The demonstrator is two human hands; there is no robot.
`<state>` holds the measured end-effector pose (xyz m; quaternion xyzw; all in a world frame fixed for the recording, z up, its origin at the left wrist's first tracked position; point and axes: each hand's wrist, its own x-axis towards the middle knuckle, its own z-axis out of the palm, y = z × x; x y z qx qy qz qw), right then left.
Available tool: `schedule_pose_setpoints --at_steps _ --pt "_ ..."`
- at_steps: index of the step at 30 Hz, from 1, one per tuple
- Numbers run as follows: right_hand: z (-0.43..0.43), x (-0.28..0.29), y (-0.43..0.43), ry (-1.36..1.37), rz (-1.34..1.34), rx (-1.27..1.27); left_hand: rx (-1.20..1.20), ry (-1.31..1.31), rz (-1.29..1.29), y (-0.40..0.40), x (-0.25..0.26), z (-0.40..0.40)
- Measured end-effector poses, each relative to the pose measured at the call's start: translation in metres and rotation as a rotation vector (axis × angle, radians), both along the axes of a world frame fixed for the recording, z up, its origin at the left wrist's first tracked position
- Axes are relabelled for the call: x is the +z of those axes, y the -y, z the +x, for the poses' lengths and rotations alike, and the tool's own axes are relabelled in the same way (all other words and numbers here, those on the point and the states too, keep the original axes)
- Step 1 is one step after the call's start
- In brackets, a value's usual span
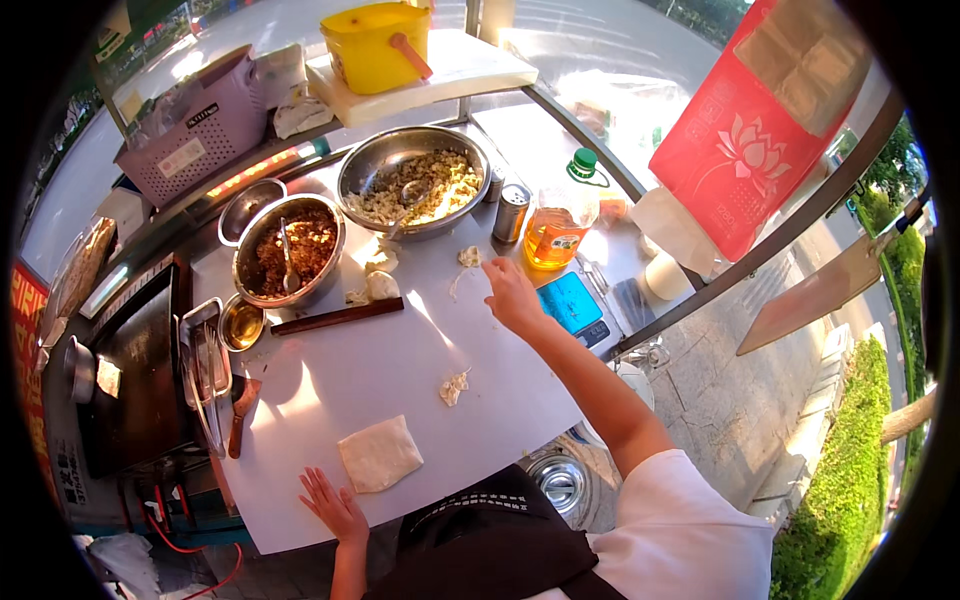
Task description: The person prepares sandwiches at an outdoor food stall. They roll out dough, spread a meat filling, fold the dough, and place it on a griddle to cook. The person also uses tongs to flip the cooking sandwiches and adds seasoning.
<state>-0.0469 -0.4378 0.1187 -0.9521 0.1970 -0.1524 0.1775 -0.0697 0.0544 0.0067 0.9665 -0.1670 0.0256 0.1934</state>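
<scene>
A flat square of dough (381,454) lies near the front edge of the pale work surface. Just left of it, my left hand (335,504) rests with fingers spread and holds nothing. My right hand (514,296) reaches to the back right, beside a small dough scrap (469,257); whether its fingers hold anything is unclear. Another crumpled dough scrap (454,387) lies mid-surface. Behind are a steel bowl of reddish-brown filling (311,247) with a spoon and a larger steel bowl of pale chopped filling (442,176). A dark wooden stick (337,316) lies before more dough pieces (382,286).
A blue-topped scale (571,301), an oil bottle (555,232) and a metal can (512,213) stand at the right. Leftward are a small bowl of oil (243,322), a metal tray (206,349), a scraper (238,420) and a griddle (131,405). A red package hangs upper right.
</scene>
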Motion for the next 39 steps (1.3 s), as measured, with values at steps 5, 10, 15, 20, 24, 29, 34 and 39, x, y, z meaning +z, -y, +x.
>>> schedule_pose_setpoints --at_steps 5,10,15,20,24,29,34,39 --pt "0.102 -0.028 0.168 -0.197 -0.605 -0.334 0.105 -0.045 0.0 -0.007 0.03 -0.017" --pt "0.147 -0.009 0.163 -0.462 -0.338 -0.267 0.208 -0.069 -0.032 -0.01 0.085 -0.037" --pt "0.114 0.052 0.123 -0.504 -0.47 -0.216 0.119 -0.018 -0.211 0.025 0.103 -0.011" --pt "0.041 0.13 -0.048 -0.219 -0.073 0.198 -0.015 -0.762 -0.964 0.074 0.122 0.018" --pt "0.004 0.071 -0.189 -0.134 0.484 0.39 0.264 -1.32 -1.675 0.098 0.157 0.072" --pt "0.01 -0.017 -0.292 -0.141 0.895 0.241 0.126 -1.274 -1.482 0.046 0.158 0.112" --pt "-0.007 -0.015 -0.321 0.155 0.686 0.017 0.138 -1.249 -1.36 -0.033 0.142 0.099" --pt "-0.029 0.001 -0.329 0.294 0.606 -0.11 0.238 -1.264 -1.286 -0.091 0.111 0.08"
